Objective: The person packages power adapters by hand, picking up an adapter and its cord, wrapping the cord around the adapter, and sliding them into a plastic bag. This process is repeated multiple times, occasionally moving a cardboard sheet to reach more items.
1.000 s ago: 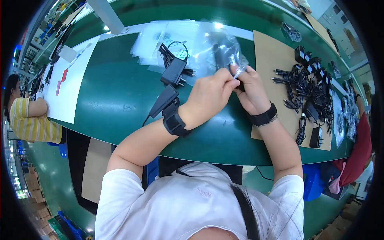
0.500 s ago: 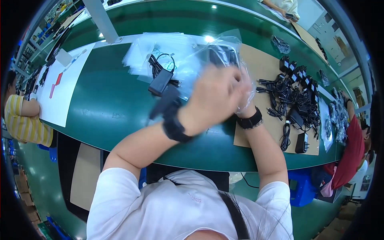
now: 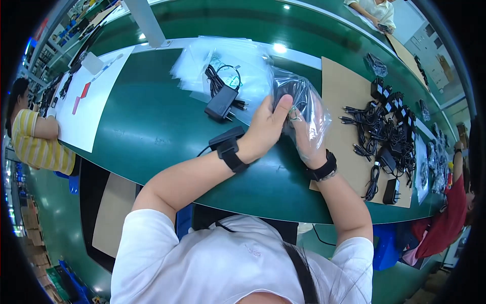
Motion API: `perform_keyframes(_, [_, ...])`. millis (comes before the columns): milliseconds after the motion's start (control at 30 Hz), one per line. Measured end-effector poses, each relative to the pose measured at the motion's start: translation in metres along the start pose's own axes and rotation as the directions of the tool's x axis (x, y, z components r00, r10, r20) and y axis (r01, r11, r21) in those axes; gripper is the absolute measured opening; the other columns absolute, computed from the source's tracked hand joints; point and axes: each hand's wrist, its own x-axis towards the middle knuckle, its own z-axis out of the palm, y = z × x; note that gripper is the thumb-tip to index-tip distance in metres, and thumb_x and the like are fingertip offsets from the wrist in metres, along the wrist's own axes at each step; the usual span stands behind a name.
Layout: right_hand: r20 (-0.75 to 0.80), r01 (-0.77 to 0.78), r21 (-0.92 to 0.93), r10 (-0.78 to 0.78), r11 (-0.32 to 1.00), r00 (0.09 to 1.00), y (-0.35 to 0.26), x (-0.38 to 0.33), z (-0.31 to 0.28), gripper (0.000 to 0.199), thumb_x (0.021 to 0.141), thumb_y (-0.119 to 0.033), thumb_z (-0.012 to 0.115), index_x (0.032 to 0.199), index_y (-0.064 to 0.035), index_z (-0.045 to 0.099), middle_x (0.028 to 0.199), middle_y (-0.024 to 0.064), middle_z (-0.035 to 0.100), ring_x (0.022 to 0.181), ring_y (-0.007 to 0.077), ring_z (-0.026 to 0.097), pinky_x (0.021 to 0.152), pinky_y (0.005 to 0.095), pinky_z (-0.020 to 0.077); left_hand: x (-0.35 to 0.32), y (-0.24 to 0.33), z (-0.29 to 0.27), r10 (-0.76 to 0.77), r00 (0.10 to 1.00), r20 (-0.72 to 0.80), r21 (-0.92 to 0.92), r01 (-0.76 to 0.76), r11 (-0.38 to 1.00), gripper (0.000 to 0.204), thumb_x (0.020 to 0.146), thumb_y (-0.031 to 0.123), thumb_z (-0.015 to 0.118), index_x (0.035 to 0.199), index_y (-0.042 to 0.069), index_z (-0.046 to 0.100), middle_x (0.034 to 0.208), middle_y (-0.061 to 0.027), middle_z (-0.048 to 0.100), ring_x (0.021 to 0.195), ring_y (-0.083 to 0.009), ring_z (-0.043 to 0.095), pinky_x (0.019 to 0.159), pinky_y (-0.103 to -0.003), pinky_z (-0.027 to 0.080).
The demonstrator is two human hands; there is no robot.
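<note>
A clear plastic bag (image 3: 321, 120) with something dark inside is held up between my hands over the green table. My left hand (image 3: 264, 125) grips the bag's left side, its thumb lying across the film. My right hand (image 3: 306, 136) shows through the plastic on the other side, fingers curled about the bag; whether it is inside or behind the film I cannot tell. Left of them, a black power adapter (image 3: 221, 104) with a coiled cord rests on a spread of flat clear bags (image 3: 195, 58). The dark content's exact shape is blurred by the shiny film.
On the right, a brown cardboard sheet (image 3: 334, 83) bears a heap of black adapters with cords (image 3: 372, 124). Bagged items (image 3: 438, 157) lie beyond it. A white sheet (image 3: 88, 121) with a red piece lies left. Co-workers (image 3: 33, 131) sit at both sides and across the table.
My hands, blurred and crossing before, are now apart and steadier around the bag. My left hand has drawn back, uncovering the bag and its dark content. The view has shifted slightly.
</note>
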Motion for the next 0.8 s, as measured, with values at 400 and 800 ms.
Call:
perform_keyframes(400, [0.146, 0.398, -0.409, -0.371, 0.821, 0.917, 0.020, 0.004, 0.002, 0.051, 0.092, -0.040, 0.036, 0.114, 0.0042, 0.049, 0.108, 0.0217, 0.053, 0.100, 0.0380, 0.048, 0.084, 0.0466, 0.0382, 0.006, 0.031, -0.030, -0.417, 0.852, 0.317, -0.231, 0.496, 0.837, 0.026, 0.081, 0.010, 0.064, 0.106, 0.006, 0.056, 0.096, -0.0015, 0.059, 0.087, -0.0116, 0.055, 0.074, -0.026, 0.044])
perform_keyframes(800, [-0.049, -0.127, 0.188, 0.138, 0.974, 0.989, 0.015, 0.026, -0.046, 0.055, 0.090, -0.033, 0.049, 0.133, -0.0030, 0.035, 0.129, 0.0121, 0.045, 0.114, 0.0207, 0.044, 0.091, 0.0367, 0.0391, 0.016, 0.042, -0.042, -0.136, 0.981, 0.137, -0.355, 0.177, 0.918, 0.022, 0.078, 0.001, 0.061, 0.100, 0.002, 0.058, 0.095, -0.0056, 0.062, 0.086, -0.0159, 0.059, 0.078, -0.031, 0.047])
